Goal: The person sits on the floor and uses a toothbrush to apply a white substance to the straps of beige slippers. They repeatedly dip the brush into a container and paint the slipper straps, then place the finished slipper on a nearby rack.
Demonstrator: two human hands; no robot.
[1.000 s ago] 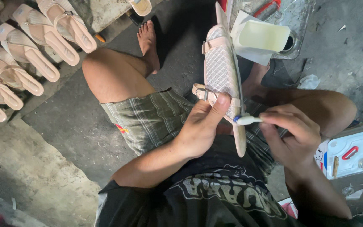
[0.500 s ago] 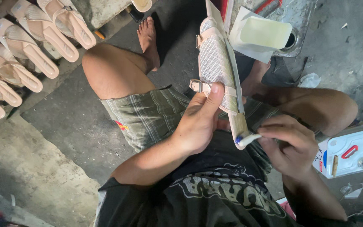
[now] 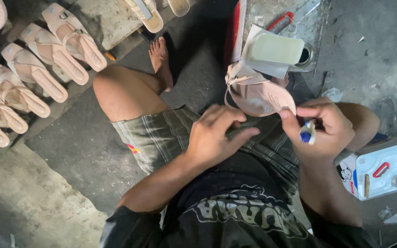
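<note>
R hand [image 3: 328,126] fingers pinch the pink sandal [image 3: 258,94] by its edge at 12 o'clock, w/ a blue-white brush [image 3: 307,133] tucked in the palm. Sandal sits over the lap, tilted for access. L hand [image 3: 217,138] loosely curled, holding nothing, resting on shorts [image 3: 161,138]. Sandal rows [image 3: 37,73] lie at 10 o'clock on the floor.

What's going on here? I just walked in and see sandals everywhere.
A person sits on the floor with a pale pink strapped sandal over the lap. The right hand pinches its edge and grips a small blue-and-white brush handle; the left hand rests on the plaid shorts. More matching pink sandals are lined up alongside.
</note>
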